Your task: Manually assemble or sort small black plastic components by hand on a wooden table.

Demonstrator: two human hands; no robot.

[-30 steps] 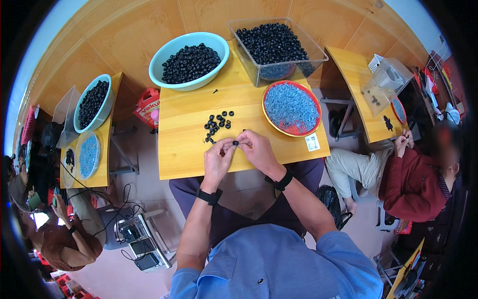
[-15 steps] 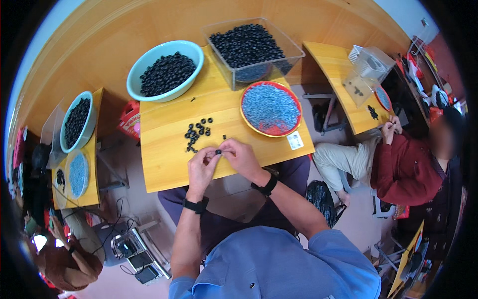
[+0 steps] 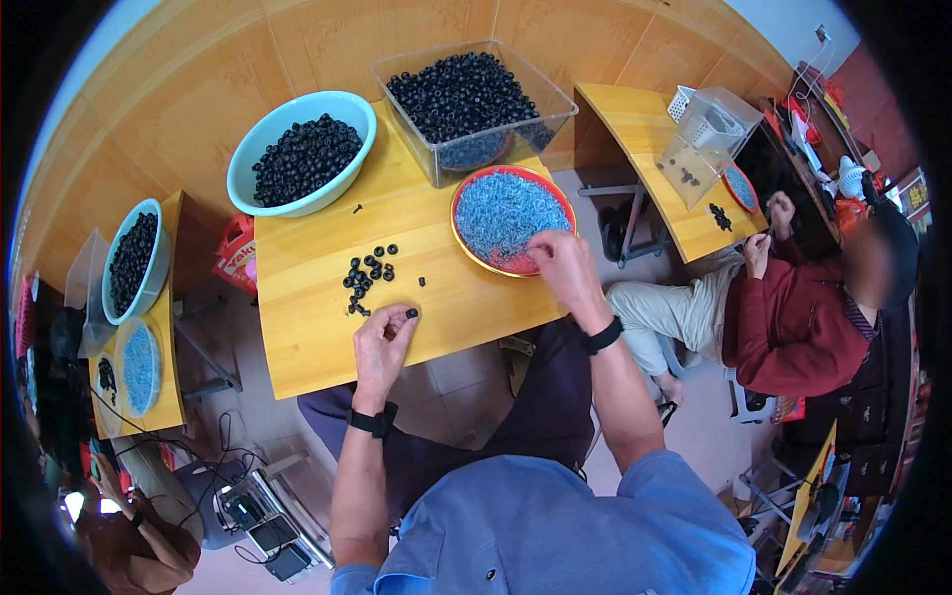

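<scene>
In my left hand [image 3: 383, 342] a small round black part [image 3: 412, 313] is pinched between thumb and fingertips, above the near part of the yellow table [image 3: 297, 342]. Over the near right side of a red-rimmed round tray [image 3: 457, 234], my right hand [image 3: 565, 266] has its fingertips pressed together at the heap of small thin blue-grey pieces [image 3: 508, 210]. Whether a piece is between those fingers is too small to make out. Several loose black parts [image 3: 373, 262] lie in a cluster beyond my left hand, with one black piece [image 3: 421, 282] apart from them.
A light-blue basin [image 3: 238, 183] and a clear plastic bin [image 3: 555, 117], both full of black parts, stand at the table's back. A person in a dark red top [image 3: 793, 327] sits at another table on the right. Another person [image 3: 139, 540] sits at lower left.
My hands have come apart. The right one has moved right and away from me to the tray, while the left keeps hold of the black part. The view has shifted slightly.
</scene>
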